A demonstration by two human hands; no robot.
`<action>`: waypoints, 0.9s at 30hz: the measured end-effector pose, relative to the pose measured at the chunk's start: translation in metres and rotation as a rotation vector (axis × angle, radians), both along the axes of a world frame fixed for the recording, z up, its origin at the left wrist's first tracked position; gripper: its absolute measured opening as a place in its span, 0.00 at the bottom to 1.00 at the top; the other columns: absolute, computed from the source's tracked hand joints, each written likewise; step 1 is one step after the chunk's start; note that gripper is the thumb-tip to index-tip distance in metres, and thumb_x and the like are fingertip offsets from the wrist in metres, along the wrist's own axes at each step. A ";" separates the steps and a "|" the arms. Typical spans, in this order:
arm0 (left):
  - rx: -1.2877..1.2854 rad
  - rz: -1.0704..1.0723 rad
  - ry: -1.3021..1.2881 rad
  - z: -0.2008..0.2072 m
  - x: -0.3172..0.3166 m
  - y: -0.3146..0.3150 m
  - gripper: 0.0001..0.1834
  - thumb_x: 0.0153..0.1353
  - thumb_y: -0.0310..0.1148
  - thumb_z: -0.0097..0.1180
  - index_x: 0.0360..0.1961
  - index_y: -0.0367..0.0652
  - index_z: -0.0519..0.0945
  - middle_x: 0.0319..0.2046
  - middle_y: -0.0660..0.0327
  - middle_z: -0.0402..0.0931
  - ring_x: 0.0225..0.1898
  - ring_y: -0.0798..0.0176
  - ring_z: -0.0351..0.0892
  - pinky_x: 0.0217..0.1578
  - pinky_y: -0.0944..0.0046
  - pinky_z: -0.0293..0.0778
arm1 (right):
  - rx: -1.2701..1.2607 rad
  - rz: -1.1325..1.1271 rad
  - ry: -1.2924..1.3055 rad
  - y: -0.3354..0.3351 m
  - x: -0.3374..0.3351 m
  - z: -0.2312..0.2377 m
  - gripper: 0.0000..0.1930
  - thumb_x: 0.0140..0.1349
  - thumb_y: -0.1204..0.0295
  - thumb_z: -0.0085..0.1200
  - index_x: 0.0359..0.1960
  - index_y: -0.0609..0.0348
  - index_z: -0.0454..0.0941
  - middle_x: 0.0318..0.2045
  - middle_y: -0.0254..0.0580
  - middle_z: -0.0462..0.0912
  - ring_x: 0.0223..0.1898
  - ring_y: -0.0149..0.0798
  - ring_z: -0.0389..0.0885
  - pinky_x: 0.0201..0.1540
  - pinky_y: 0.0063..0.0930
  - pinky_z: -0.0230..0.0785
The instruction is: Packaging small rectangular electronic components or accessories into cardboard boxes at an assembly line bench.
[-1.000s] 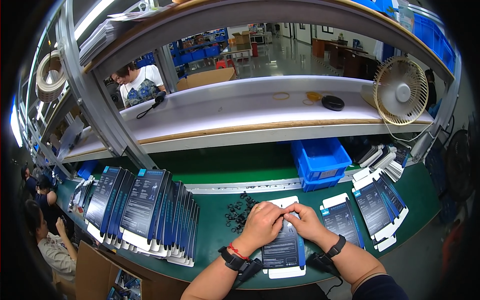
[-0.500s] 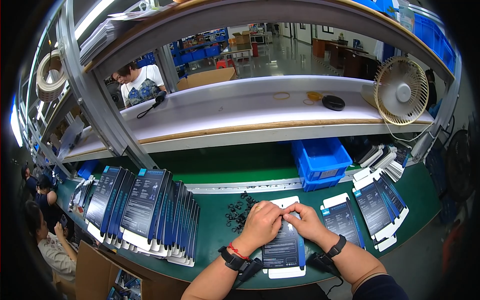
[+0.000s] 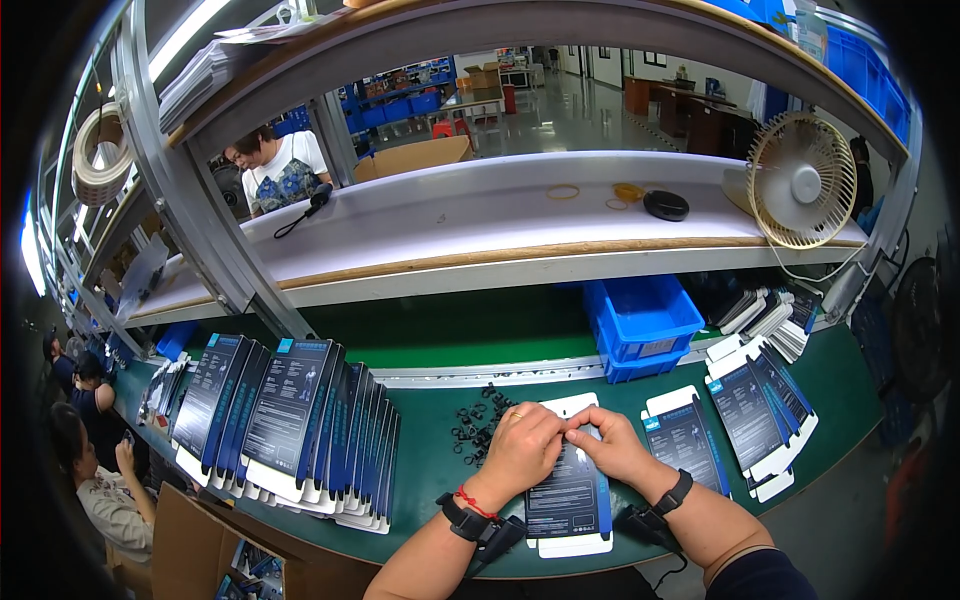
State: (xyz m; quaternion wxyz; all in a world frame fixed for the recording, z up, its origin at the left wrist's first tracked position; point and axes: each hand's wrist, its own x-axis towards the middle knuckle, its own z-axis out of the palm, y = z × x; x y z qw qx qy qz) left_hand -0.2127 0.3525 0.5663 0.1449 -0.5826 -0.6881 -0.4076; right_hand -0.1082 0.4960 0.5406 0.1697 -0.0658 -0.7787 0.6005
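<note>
Directly in front of me a flattened dark-blue printed carton (image 3: 565, 508) with white flaps lies on the green table. Over its upper part, my left hand (image 3: 525, 445) and my right hand (image 3: 615, 448) meet with their fingertips pinched together. Both are closed; whatever sits between the fingers is hidden by them. Just left of my left hand lies a loose pile of small black plastic pieces (image 3: 470, 428), looking like clips or hooks. A second flat carton (image 3: 687, 442) rests to the right of my right hand.
Overlapping rows of flat cartons (image 3: 292, 420) cover the table's left side. More cartons (image 3: 752, 408) lie at the right. Stacked blue bins (image 3: 643, 318) stand at the back. Overhead, a shelf (image 3: 480, 222) holds a fan (image 3: 802, 182). An open cardboard box (image 3: 190, 540) sits lower left; people are nearby.
My hands stay almost exactly where they were, still pinched together over the carton. At the far left, a seated person's raised hand has shifted slightly.
</note>
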 end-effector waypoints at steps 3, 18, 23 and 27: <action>0.001 -0.007 -0.003 0.000 0.000 0.000 0.04 0.47 0.21 0.57 0.26 0.40 0.78 0.26 0.58 0.75 0.34 0.54 0.76 0.37 0.57 0.70 | 0.012 0.000 -0.001 0.000 0.000 0.000 0.06 0.59 0.76 0.57 0.36 0.63 0.78 0.33 0.36 0.82 0.37 0.26 0.76 0.43 0.21 0.68; -0.009 -0.010 0.006 -0.002 -0.001 0.000 0.06 0.47 0.22 0.58 0.28 0.40 0.79 0.26 0.58 0.75 0.33 0.54 0.76 0.37 0.57 0.70 | 0.005 -0.004 0.006 0.000 0.000 -0.001 0.05 0.59 0.77 0.56 0.36 0.63 0.79 0.34 0.36 0.82 0.38 0.27 0.76 0.45 0.21 0.67; -0.016 -0.015 0.008 -0.004 -0.002 -0.001 0.06 0.47 0.22 0.58 0.29 0.40 0.79 0.26 0.58 0.75 0.33 0.54 0.76 0.37 0.57 0.70 | 0.018 -0.007 -0.003 -0.001 0.000 0.001 0.05 0.59 0.77 0.56 0.36 0.63 0.79 0.34 0.36 0.82 0.38 0.26 0.76 0.45 0.21 0.67; -0.022 -0.020 0.004 -0.002 -0.001 -0.001 0.06 0.48 0.22 0.58 0.29 0.40 0.79 0.26 0.58 0.75 0.32 0.54 0.76 0.36 0.57 0.70 | 0.009 -0.008 -0.011 -0.001 0.001 0.001 0.05 0.59 0.77 0.56 0.36 0.63 0.79 0.34 0.36 0.82 0.38 0.26 0.76 0.44 0.21 0.67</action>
